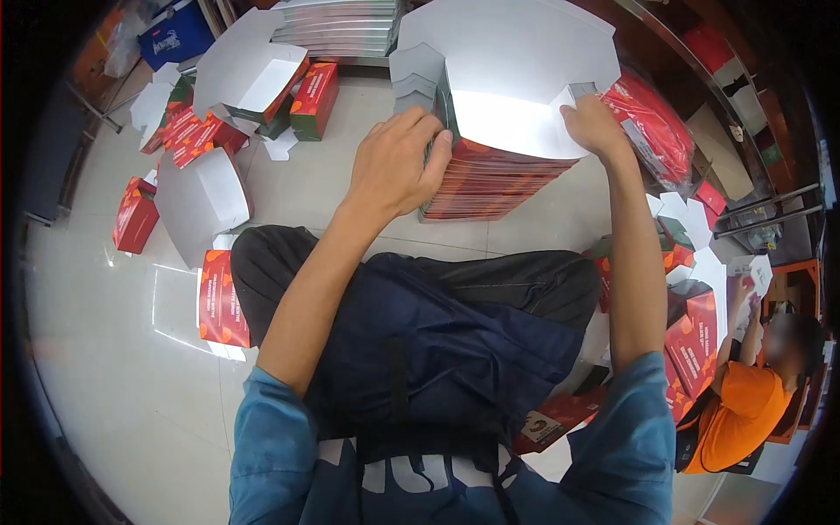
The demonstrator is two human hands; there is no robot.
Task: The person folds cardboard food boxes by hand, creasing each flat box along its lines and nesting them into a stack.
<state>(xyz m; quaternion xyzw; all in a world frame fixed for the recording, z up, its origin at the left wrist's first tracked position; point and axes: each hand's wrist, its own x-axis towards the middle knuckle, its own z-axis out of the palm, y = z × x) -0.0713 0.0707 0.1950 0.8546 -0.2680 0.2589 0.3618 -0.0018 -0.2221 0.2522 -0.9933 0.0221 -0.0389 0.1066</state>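
Note:
A tall stack of nested red and green boxes (499, 179) stands on the floor in front of my crossed legs, the top one showing its white inside and raised white lid. My left hand (398, 162) grips the left side of the top box, thumb along the green edge and fingers curled beside the grey flaps. At the right corner, my right hand (595, 127) has its fingers closed on the top box's side flap. Some of its fingertips are hidden behind the flap.
Finished-looking red boxes (136, 214) lie on the floor at left. More boxes (691, 350) are piled at right, near a co-worker in orange (744, 411). A red plastic-wrapped bundle (647, 127) lies beyond my right hand; flat sheets (337, 26) are stacked behind.

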